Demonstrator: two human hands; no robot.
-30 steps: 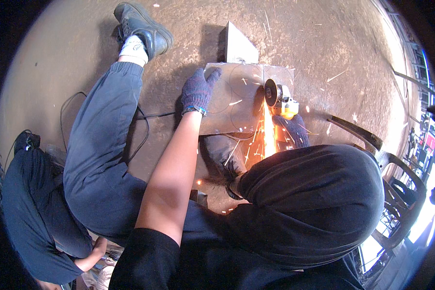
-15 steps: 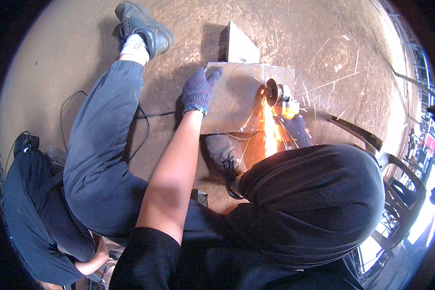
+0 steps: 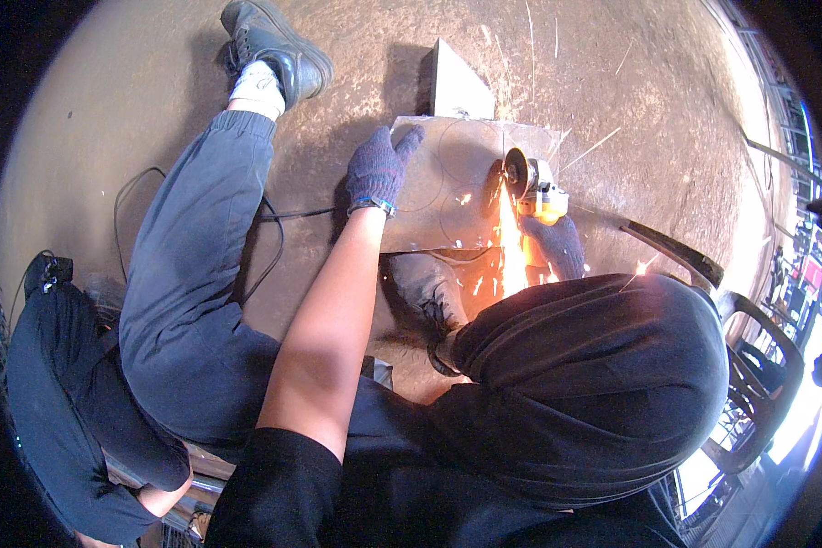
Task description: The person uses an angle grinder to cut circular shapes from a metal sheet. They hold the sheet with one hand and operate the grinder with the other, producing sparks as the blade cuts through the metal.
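Note:
A flat metal sheet (image 3: pixel 420 205) with circle outlines drawn on it lies low in front of me. My left hand (image 3: pixel 377 167), in a dark knitted glove, rests flat on its left part, thumb apart from the fingers. In my right hand (image 3: pixel 557 245), also gloved, is a yellow-and-silver angle grinder (image 3: pixel 541 194). Its disc (image 3: pixel 515 171) stands on edge at the sheet's right part, beside a drawn circle. Bright orange sparks (image 3: pixel 513 251) stream from the disc toward me. Black cloth hides my right arm, and the grinder hides part of the right-hand fingers.
A pale angular metal piece (image 3: pixel 459 84) stands beyond the sheet. Black cable (image 3: pixel 279 219) runs along the floor at the left. My shoe (image 3: pixel 279 55) is at the far left. Another person in black (image 3: pixel 73 402) is at lower left. A dark chair (image 3: pixel 767 365) stands at right.
The spark stream has narrowed, with fewer streaks to the right. More of my right glove shows below the grinder. The person at lower left has shifted an arm. My left hand stays on the sheet.

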